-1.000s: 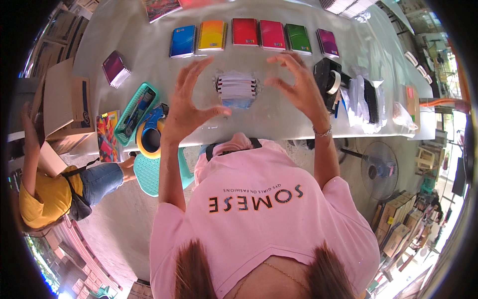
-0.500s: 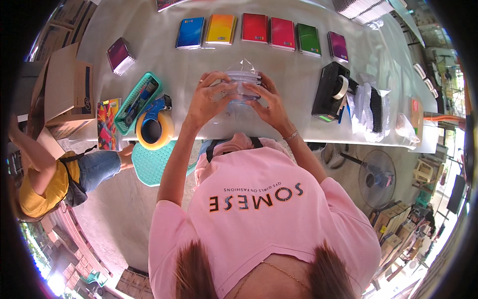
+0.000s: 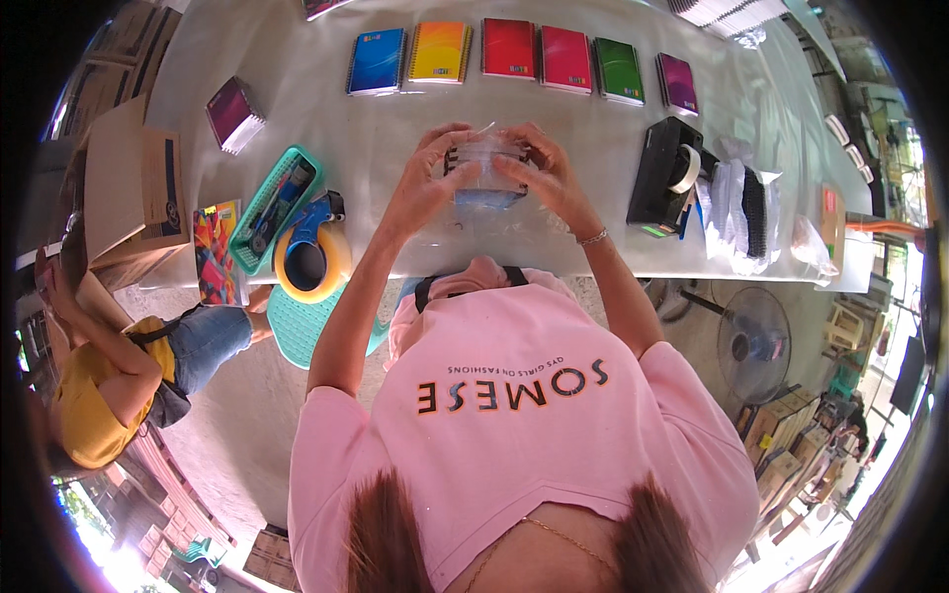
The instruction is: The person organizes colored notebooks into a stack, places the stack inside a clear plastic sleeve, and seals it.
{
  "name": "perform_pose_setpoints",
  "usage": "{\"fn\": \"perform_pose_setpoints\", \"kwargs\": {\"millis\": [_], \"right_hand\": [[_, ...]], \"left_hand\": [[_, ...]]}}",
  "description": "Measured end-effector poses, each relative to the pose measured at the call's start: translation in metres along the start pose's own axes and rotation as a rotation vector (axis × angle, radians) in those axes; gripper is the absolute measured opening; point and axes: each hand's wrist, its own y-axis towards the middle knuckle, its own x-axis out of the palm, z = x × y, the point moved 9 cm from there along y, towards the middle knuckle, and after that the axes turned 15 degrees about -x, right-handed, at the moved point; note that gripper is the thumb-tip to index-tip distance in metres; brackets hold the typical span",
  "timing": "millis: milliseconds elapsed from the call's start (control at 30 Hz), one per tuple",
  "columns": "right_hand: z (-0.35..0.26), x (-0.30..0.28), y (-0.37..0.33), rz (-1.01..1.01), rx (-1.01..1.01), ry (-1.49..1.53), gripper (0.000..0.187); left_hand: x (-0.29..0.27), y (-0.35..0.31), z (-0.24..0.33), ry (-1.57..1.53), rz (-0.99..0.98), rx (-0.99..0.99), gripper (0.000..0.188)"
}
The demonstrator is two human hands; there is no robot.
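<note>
Between my two hands, over the near middle of the table, is a small stack of spiral notebooks [image 3: 488,190] in clear plastic, with dark coil edges showing at its sides. My left hand [image 3: 431,180] grips its left side, thumb across the near face. Its right side is held by my right hand [image 3: 554,180], the thumb also on the front. Loose clear film crinkles above and below the stack. Beyond my hands lie a blue notebook [image 3: 376,61], a yellow one [image 3: 440,52], a red one [image 3: 509,47], a pink one [image 3: 565,59], a green one [image 3: 619,71] and a purple one [image 3: 677,83].
To the left are a purple notebook stack [image 3: 235,116], a teal basket [image 3: 277,210] of tools, a tape roll in a blue dispenser [image 3: 312,259] and a cardboard box [image 3: 133,188]. A black tape dispenser [image 3: 664,173] and plastic-wrapped notebooks [image 3: 736,217] stand right. Another person [image 3: 109,395] is at far left.
My hands have tilted the wrapped stack, and its near face and dark coil edges now show more. The person at far left has shifted their arms and body.
</note>
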Motion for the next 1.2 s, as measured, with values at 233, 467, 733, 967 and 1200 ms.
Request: {"fn": "perform_pose_setpoints", "kwargs": {"millis": [233, 467, 733, 967, 1200], "right_hand": [[-0.022, 0.004, -0.007, -0.168, -0.117, -0.221, 0.042], [-0.033, 0.009, -0.022, -0.139, -0.158, -0.431, 0.04], [-0.038, 0.015, -0.049, 0.138, -0.195, -0.498, 0.029], [-0.085, -0.138, -0.141, 0.88, -0.022, -1.276, 0.028], [-0.03, -0.233, -0.208, 0.99, 0.423, -0.527, 0.038]], "left_hand": [[0.004, 0.005, -0.015, -0.1, -0.055, -0.041, 0.018], [0.008, 0.0, 0.006, 0.037, -0.115, 0.086, 0.019], [0.02, -0.039, 0.037, 0.629, -0.021, 0.661, 0.027], [0.02, -0.047, 0.022, 0.578, 0.055, 0.751, 0.022], [0.028, -0.048, 0.025, 0.546, 0.064, 0.826, 0.016]]}}
